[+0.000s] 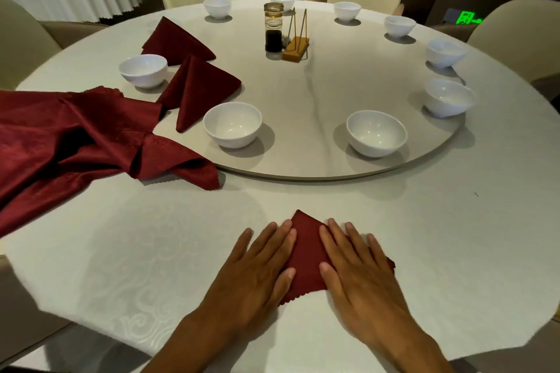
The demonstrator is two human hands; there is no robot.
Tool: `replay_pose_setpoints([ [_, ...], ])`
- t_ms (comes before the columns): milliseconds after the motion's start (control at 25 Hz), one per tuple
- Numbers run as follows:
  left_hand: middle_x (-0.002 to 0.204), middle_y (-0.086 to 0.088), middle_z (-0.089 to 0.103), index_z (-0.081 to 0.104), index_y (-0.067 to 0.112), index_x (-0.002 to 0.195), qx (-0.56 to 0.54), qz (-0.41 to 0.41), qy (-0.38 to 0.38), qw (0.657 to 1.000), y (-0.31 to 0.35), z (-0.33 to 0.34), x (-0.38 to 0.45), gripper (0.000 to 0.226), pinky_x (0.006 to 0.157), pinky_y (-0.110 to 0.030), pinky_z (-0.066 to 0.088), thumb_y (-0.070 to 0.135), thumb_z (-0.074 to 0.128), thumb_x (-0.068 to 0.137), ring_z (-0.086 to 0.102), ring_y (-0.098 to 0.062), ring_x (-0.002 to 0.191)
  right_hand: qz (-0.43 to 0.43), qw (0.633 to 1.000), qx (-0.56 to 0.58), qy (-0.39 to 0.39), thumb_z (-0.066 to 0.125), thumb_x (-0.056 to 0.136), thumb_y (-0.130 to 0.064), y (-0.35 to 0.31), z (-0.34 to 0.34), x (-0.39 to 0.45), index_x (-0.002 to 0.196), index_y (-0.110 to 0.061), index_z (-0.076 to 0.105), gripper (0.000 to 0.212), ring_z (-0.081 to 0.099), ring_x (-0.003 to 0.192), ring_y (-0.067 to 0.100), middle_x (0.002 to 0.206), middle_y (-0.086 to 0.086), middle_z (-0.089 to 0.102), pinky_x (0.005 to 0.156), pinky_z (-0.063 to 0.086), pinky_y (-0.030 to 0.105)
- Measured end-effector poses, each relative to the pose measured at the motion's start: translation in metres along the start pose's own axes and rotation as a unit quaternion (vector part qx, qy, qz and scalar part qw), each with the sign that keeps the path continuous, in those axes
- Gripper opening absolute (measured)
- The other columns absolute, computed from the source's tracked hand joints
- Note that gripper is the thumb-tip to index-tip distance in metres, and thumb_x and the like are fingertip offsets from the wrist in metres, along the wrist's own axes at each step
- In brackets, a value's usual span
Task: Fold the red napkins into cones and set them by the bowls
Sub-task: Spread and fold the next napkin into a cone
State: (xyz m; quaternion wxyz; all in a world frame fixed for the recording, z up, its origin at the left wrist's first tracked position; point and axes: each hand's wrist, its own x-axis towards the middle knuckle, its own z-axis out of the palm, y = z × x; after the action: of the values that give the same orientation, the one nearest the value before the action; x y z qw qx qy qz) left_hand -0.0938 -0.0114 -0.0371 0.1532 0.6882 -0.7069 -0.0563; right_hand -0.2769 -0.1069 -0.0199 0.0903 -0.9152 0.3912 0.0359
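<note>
- Napkin (pixel 306 254): folded to a point, flat on the bench (pixel 424 221) near its front edge.
- Left hand (pixel 257 269) and right hand (pixel 360 269): fingers straight, flat on the cloth's two sides, gripping nothing.
- Technique: press outward from the centre crease to sharpen it.
- Two finished cones (pixel 197 88) lie by the bowls (pixel 232 124) on the turntable (pixel 318 94).

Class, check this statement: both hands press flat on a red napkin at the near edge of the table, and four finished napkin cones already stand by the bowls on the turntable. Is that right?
Not quite. The head view shows two finished cones by the bowls, not four. The rest holds: the left hand and right hand press flat on a red napkin at the near edge of the table.
</note>
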Motion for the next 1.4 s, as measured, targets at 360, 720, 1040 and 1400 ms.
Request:
replay_pose_setpoints([
  [360,0.163,0.014,-0.012,-0.006,0.031,0.155,-0.023,-0.019,-0.015,0.999,0.001,-0.01,-0.004,0.058,0.12,-0.036,0.001,0.05,0.002,0.101,-0.011,-0.006,0.149,0.098,0.928,0.334,-0.129,0.074,0.075,-0.028,0.002,-0.082,0.081,0.096,-0.019,0.068,0.024,0.063,0.079,0.014,0.081,-0.007,0.066,0.078,0.051,0.033],
  [720,0.119,0.015,0.058,0.051,0.03,0.129,-0.137,0.047,0.292,0.945,0.027,-0.068,0.044,0.045,0.086,-0.018,0.047,0.041,0.06,0.087,0.055,-0.003,0.105,0.072,0.78,0.603,0.148,0.077,0.066,-0.024,-0.006,-0.128,0.073,0.076,-0.019,0.059,0.021,0.07,0.065,0.021,0.075,0.004,0.07,0.058,0.058,0.034],
  [1040,0.097,0.008,0.055,0.058,0.021,0.123,-0.173,-0.156,0.191,0.954,-0.011,-0.067,0.152,0.033,0.08,-0.019,0.05,0.034,0.061,0.093,0.053,-0.008,0.085,0.159,0.816,0.47,0.297,0.073,0.081,-0.02,-0.032,-0.125,0.176,0.082,-0.026,0.051,0.022,0.059,0.076,0.007,0.082,-0.012,0.059,0.059,0.044,0.015],
  [1400,0.102,0.007,0.057,0.06,0.024,0.121,-0.182,-0.217,0.201,0.938,-0.03,-0.03,0.15,0.031,0.086,-0.024,0.053,0.034,0.061,0.092,0.059,-0.01,0.092,0.189,0.931,0.201,0.24,0.052,0.095,-0.046,-0.024,-0.054,0.153,0.13,-0.026,0.048,0.04,0.063,0.103,0.016,0.121,-0.005,0.062,0.089,0.053,0.03],
])
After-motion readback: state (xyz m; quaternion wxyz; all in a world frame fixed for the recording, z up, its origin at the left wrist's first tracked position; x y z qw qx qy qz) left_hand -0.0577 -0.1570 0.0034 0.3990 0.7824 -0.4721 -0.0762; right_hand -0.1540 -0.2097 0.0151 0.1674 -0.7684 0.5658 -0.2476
